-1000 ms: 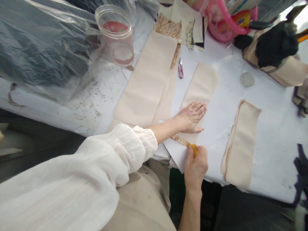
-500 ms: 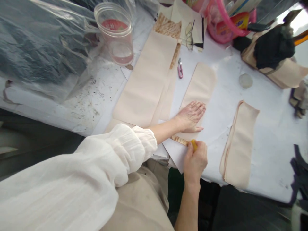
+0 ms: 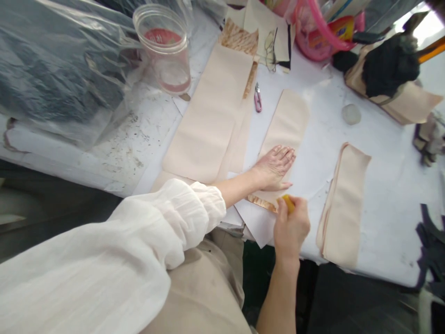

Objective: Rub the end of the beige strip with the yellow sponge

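Note:
A beige strip of fabric or leather [image 3: 288,113] lies slanting on the white table. My left hand [image 3: 274,167] rests flat across its lower part, fingers stretched out. Along the strip's near end runs a brown mottled band [image 3: 260,202]. At the right end of that band, my right hand [image 3: 292,225] is closed around a small yellow block [image 3: 288,203], whose exact kind I cannot make out. Left of the strip lies a larger beige panel [image 3: 208,111] over other pieces. Folded beige pieces [image 3: 346,204] lie in a stack to the right.
Pink-handled thread snips [image 3: 257,98] lie above the strip. A clear plastic tub [image 3: 170,55] stands beside a plastic-wrapped bundle [image 3: 62,65] at left. At the back are eyeglasses [image 3: 270,51] and a pink basket [image 3: 313,46]. A round clear disc [image 3: 351,114] lies at right.
My right hand with the yellow block has slid to the right along the strip's near end, and more of the brown band shows. My left hand stays pressed on the strip.

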Action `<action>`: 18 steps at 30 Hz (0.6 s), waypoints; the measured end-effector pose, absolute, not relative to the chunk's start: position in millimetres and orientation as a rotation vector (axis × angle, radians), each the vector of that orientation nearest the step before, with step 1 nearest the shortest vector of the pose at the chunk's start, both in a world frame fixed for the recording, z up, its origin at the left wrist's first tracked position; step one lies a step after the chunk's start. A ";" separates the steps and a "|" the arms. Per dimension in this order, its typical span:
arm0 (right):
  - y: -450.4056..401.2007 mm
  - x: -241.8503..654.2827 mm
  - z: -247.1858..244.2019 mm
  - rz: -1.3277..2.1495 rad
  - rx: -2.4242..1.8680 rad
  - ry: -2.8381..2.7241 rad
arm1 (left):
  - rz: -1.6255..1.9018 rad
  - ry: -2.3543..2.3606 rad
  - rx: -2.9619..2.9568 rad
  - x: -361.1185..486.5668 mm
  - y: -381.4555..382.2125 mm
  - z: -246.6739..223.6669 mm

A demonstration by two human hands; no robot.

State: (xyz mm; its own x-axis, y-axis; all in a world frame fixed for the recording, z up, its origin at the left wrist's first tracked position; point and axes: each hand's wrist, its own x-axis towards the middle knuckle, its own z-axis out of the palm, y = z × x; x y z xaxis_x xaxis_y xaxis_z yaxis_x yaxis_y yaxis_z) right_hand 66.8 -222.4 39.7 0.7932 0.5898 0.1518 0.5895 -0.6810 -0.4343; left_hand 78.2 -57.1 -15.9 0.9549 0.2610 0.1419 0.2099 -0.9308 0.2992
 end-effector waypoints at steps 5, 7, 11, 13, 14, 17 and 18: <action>-223.1 49.1 28.1 0.073 -2.574 -1.051 | 0.295 0.352 2.838 80.7 -50.6 -16.8; -244.5 39.7 35.2 0.206 -2.527 -1.046 | 0.268 0.373 2.831 81.6 -46.6 -15.9; -266.0 44.3 52.2 0.144 -2.457 -0.799 | 0.244 0.377 2.827 82.9 -39.7 -15.5; -251.8 57.5 53.3 -0.047 -2.431 -0.762 | 0.258 0.374 2.830 83.4 -38.2 -16.4; -240.3 64.3 51.0 -0.088 -2.416 -0.805 | 0.259 0.378 2.829 83.6 -38.0 -17.0; -208.2 74.2 36.3 -0.013 -2.466 -0.975 | 0.262 0.379 2.828 83.4 -38.6 -17.3; -203.9 72.3 31.2 0.009 -2.500 -1.001 | 0.267 0.378 2.830 83.2 -39.0 -16.8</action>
